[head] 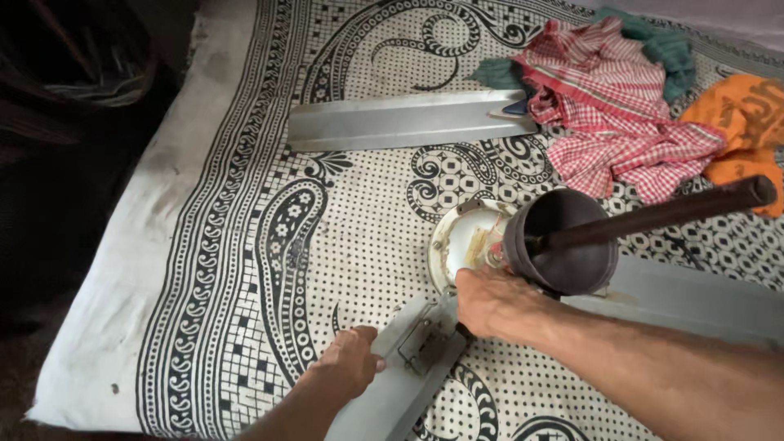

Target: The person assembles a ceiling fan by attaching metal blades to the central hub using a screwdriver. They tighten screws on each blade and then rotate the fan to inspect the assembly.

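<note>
head view: a ceiling fan (523, 245) lies on a patterned sheet (245, 245), its rod (653, 214) slanting up to the right. the left hand (343, 367) presses flat on a blade (408, 376), fingers together at its edge. the right hand (490, 302) is closed around something by the blade bracket (425, 343); i cannot tell what. a loose blade (400, 121) lies apart, near checked cloth (621, 114). the fan looks heavy at the motor, its blades thin, stiff and bendable; best held by the hub or rod.
</note>
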